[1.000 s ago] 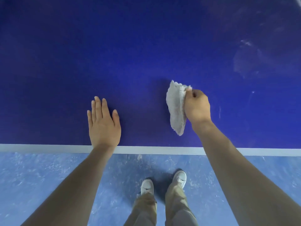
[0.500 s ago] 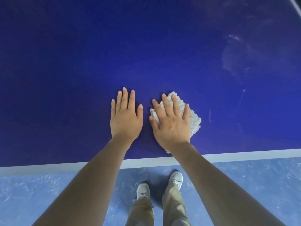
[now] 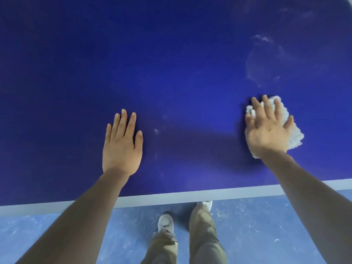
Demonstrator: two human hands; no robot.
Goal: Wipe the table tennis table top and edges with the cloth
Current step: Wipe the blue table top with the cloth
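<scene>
The dark blue table tennis table top (image 3: 171, 63) fills the upper view, with its white edge line (image 3: 171, 196) running across near me. A crumpled pale cloth (image 3: 294, 133) lies on the top at the right. My right hand (image 3: 266, 130) presses flat on the cloth with fingers spread and straight; most of the cloth is under the palm. My left hand (image 3: 122, 145) rests flat on the bare table top, well to the left of the cloth, fingers straight and together.
Pale smears (image 3: 264, 60) mark the table top beyond the cloth, and small specks (image 3: 156, 131) lie between my hands. Below the table edge is a blue floor (image 3: 57, 225) with my legs and white shoes (image 3: 166, 222).
My right hand went from gripping the bunched cloth to pressing it flat beside my left hand, then slid it far to the right. My left hand stayed flat on the table.
</scene>
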